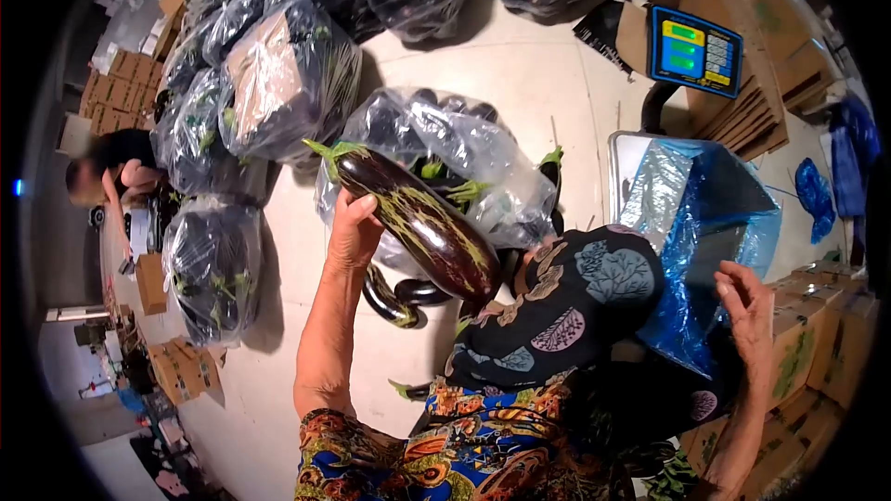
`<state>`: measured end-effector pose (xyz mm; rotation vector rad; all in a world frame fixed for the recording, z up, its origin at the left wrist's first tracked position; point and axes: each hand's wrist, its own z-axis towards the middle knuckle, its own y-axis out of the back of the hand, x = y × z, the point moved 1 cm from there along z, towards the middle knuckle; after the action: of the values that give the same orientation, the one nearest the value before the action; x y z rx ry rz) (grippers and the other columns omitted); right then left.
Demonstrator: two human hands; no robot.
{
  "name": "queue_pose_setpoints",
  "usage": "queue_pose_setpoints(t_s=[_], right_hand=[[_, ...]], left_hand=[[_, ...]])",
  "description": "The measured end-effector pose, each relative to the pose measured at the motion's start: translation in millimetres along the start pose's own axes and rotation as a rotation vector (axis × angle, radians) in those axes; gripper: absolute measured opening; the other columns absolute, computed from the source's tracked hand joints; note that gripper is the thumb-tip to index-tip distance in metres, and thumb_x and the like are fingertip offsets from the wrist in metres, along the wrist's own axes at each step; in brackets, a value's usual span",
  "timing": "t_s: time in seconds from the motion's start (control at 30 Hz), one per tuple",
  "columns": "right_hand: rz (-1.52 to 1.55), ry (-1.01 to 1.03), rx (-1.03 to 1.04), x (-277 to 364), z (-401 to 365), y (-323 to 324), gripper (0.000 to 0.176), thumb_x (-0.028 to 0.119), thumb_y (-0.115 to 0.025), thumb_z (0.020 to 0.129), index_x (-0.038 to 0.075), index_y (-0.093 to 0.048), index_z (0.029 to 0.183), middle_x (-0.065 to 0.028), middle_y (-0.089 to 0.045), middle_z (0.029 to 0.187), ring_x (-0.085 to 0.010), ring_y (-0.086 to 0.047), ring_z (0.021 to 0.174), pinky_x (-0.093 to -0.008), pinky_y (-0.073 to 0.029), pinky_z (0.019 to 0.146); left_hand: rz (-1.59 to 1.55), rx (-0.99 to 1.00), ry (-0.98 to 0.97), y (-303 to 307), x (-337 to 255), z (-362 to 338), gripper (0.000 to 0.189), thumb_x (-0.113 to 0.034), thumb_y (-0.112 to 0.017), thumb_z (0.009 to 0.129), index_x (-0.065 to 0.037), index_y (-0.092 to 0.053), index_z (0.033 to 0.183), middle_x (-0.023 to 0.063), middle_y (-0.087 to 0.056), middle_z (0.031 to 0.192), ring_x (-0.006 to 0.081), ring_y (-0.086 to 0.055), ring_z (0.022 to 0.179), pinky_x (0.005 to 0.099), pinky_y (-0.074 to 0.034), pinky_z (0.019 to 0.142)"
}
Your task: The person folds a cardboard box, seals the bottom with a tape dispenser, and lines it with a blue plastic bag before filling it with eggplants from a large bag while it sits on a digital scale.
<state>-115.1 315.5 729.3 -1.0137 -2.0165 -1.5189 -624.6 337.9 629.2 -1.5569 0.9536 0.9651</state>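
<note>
a long, dark purple eggplant (422,223) streaked with yellow-green is held up in the air at the middle of the view, tilted, its green stem end up and to the left and its rounded end down and to the right. the person's left hand (353,232) holds it from below near the stem end, fingers wrapped around its underside, the bare forearm rising from a bright patterned sleeve. just under the raised eggplant, two smaller dark eggplants (408,295) lie loose on the pale floor (520,65). behind it sits a clear plastic bag (483,153) full of more eggplants, green stems showing through. a knee in dark fabric (566,306) with leaf and flower prints is near the rounded end. to the right, the right hand (747,301) rests at the edge of a blue plastic liner (705,213) that stands open, fingers loosely bent against the plastic; whether they pinch it cannot be told. above the liner is a blue scale display (694,49) with green panels. cardboard boxes (817,353) stand along the right side. further back and to the left, many clear bags of dark eggplants (278,74) are heaped together, and another person (116,172) in a dark top bends low at the far left.
</note>
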Motion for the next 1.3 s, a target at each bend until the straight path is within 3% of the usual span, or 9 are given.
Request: queue_pose_setpoints(t_s=[0.27, 0.4, 0.47, 0.57, 0.67, 0.7, 0.8, 1.03, 1.3], right_hand=[[0.124, 0.108, 0.261, 64.2, 6.6, -22.9, 0.034, 0.014, -0.07, 0.081, 0.0, -0.064, 0.111, -0.0104, -0.068, 0.101, -0.0126, -0.06, 0.083, -0.0243, -0.049, 0.077], [-0.07, 0.622, 0.193, 100.1, 32.8, -59.4, 0.071, 0.035, -0.077, 0.073, 0.002, -0.051, 0.13, -0.019, -0.053, 0.131, -0.0309, -0.055, 0.116, -0.0399, -0.044, 0.097], [-0.118, 0.64, 0.124, 125.2, 44.7, -77.7, 0.085, 0.04, -0.077, 0.07, 0.001, -0.043, 0.137, -0.0226, -0.047, 0.137, -0.0368, -0.047, 0.125, -0.0438, -0.037, 0.105], [0.06, 0.561, 0.19, 129.5, 72.4, -82.0, 0.085, 0.038, -0.078, 0.071, 0.002, -0.041, 0.139, -0.0266, -0.051, 0.131, -0.0364, -0.052, 0.121, -0.0381, -0.039, 0.104], [0.659, 0.372, 0.514, 110.0, 88.0, -69.1, 0.078, 0.032, -0.074, 0.077, 0.001, -0.041, 0.14, -0.0147, -0.055, 0.129, -0.023, -0.055, 0.116, -0.0331, -0.042, 0.1], [0.789, 0.303, 0.58, 102.3, 90.3, -65.5, 0.073, 0.029, -0.07, 0.082, 0.001, -0.039, 0.141, -0.011, -0.054, 0.129, -0.019, -0.053, 0.115, -0.0327, -0.041, 0.101], [0.968, 0.22, 0.643, 87.5, 85.5, -56.6, 0.074, 0.035, -0.065, 0.086, 0.0, -0.034, 0.144, -0.0144, -0.048, 0.136, -0.0218, -0.05, 0.122, -0.0345, -0.037, 0.105], [1.034, 0.204, 0.634, 62.4, 78.6, -46.3, 0.074, 0.035, -0.063, 0.087, -0.001, -0.032, 0.145, -0.0152, -0.047, 0.137, -0.022, -0.046, 0.127, -0.0345, -0.035, 0.107], [0.805, 0.277, 0.435, 53.3, 85.8, -61.0, 0.07, 0.02, -0.066, 0.088, -0.001, -0.032, 0.145, -0.0132, -0.048, 0.136, -0.0192, -0.048, 0.121, -0.031, -0.036, 0.104]], left_hand=[[0.033, 0.021, -0.008, -79.2, -21.1, 56.6, 0.05, -0.031, -0.071, 0.08, 0.0, -0.054, 0.116, 0.0076, -0.062, 0.102, 0.0182, -0.061, 0.091, 0.0334, -0.049, 0.085], [0.236, 0.0, -0.057, -134.0, -33.2, 83.7, 0.049, -0.031, -0.075, 0.077, -0.002, -0.056, 0.111, 0.0035, -0.06, 0.097, 0.014, -0.056, 0.089, 0.029, -0.046, 0.083], [0.28, 0.045, -0.052, -165.5, -46.6, 90.8, 0.05, -0.033, -0.074, 0.077, -0.004, -0.056, 0.113, 0.0026, -0.06, 0.097, 0.0137, -0.056, 0.087, 0.0289, -0.047, 0.079], [0.293, 0.128, -0.016, -201.1, -53.9, 102.5, 0.056, -0.045, -0.073, 0.079, -0.006, -0.056, 0.114, 0.0029, -0.06, 0.098, 0.0124, -0.056, 0.085, 0.0259, -0.047, 0.075], [0.328, 0.258, 0.277, -207.3, -54.8, 116.9, 0.068, -0.065, -0.059, 0.081, -0.006, -0.055, 0.115, 0.0072, -0.061, 0.104, 0.0178, -0.058, 0.09, 0.0386, -0.046, 0.084], [0.392, 0.285, 0.235, -212.1, -44.2, 123.0, 0.072, -0.07, -0.054, 0.081, -0.006, -0.054, 0.115, 0.0084, -0.06, 0.107, 0.0208, -0.058, 0.092, 0.0438, -0.045, 0.087], [0.235, 0.294, 0.354, -231.6, -18.5, 124.0, 0.058, -0.062, -0.055, 0.087, -0.012, -0.058, 0.117, 0.0043, -0.064, 0.102, 0.019, -0.06, 0.093, 0.0408, -0.048, 0.082], [0.057, 0.427, 0.457, -254.9, 18.0, 125.8, 0.065, -0.06, -0.064, 0.082, -0.009, -0.051, 0.118, 0.0063, -0.058, 0.104, 0.0205, -0.058, 0.091, 0.0387, -0.051, 0.08], [0.059, 0.379, 0.245, -267.8, 17.1, 131.2, 0.048, -0.039, -0.068, 0.084, -0.006, -0.054, 0.115, 0.0031, -0.06, 0.095, 0.0155, -0.059, 0.086, 0.0308, -0.049, 0.08]])
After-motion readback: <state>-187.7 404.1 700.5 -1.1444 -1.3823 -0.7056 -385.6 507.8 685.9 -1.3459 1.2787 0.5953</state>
